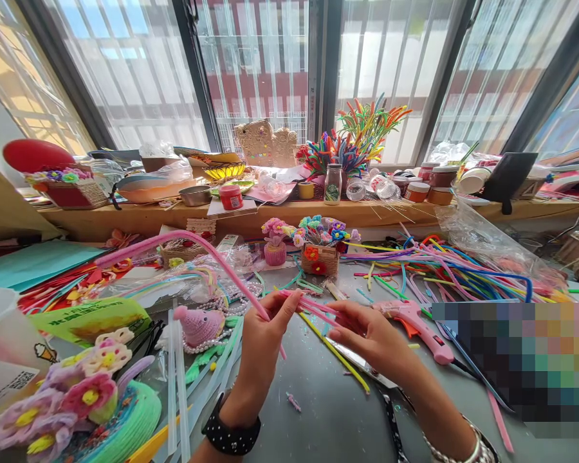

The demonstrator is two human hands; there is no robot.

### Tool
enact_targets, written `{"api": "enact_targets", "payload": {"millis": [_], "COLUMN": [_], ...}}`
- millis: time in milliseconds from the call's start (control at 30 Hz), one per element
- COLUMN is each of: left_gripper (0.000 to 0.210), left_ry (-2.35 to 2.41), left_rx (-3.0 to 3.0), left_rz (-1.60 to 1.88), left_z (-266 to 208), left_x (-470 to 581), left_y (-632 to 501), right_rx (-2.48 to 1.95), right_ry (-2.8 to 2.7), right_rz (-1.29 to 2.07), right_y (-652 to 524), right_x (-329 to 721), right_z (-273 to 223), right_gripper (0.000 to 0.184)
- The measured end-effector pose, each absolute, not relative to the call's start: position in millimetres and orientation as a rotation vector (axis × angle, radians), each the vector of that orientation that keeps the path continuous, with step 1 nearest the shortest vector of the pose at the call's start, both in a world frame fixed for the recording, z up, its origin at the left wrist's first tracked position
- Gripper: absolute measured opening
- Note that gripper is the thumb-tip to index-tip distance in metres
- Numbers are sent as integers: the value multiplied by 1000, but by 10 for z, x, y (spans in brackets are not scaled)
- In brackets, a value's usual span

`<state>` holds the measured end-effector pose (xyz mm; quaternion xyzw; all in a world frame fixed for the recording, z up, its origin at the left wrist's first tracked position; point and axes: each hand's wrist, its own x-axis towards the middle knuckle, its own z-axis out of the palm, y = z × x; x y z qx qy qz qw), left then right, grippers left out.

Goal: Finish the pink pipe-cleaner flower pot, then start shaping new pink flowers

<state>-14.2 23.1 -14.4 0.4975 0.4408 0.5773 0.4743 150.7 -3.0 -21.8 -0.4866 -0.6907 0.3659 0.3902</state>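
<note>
Pinching left hand (265, 331): thumb and forefinger press together on the pink fuzzy stem (193, 236), above the middle of the grey tabletop (328, 421).
Pink fuzzy stem: one long arc, rising from the left grip and curving over toward the tabletop's far left corner; a short pink tail shows below the fist.
Pink strands (318, 310): a thin bundle bridging the two hands, long axis running left to right and dipping slightly rightward.
Right hand (381, 337): fingertips meet the bundle's right end, thumb just below; its own fingers hide the contact, so I cannot tell whether it grasps or merely touches.
Nearer hand: the left, for the arc, whose free end lies well apart from the right.
Pile and bend: the stem looks plush and matt, stiff enough to hold its curve in the air.
Yellow stem (335, 352): fuzzy, nearly straight, slanting toward the near edge.
Pink glue gun (410, 313): smooth moulded plastic, beyond the right hand toward the right edge.
Translucent sticks (172, 386): slick and straight, toward the near left corner.
Coloured stems (463, 257): a loose heap by the far right corner.
</note>
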Motion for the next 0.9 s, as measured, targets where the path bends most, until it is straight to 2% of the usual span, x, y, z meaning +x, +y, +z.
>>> {"api": "enact_targets", "payload": {"millis": [100, 200, 367, 533, 667, 900], "left_gripper": [23, 25, 26, 25, 25, 28], "left_ry": [1099, 1104, 1126, 1141, 1144, 1098], "left_rx": [1206, 1211, 1231, 1224, 1179, 1070], "left_rz": [1430, 1429, 1446, 1490, 1572, 1589], "left_z": [-140, -144, -171, -178, -139, -120], "left_x": [-150, -151, -149, -151, -147, -151], "left_y": [227, 224, 225, 223, 213, 223], "right_rx": [-1290, -1259, -1239, -1246, -1292, -1298], "right_ry": [-1829, -1840, -1890, -1924, -1988, -2050], "right_rz": [829, 875, 891, 933, 797, 803], "right_y": [-35, -24, -16, -29, -34, -31], "right_x": [1502, 1501, 1501, 1509, 1510, 1488], "right_z": [-211, -230, -249, -222, -197, -219], "right_gripper": [34, 29, 33, 29, 22, 27]}}
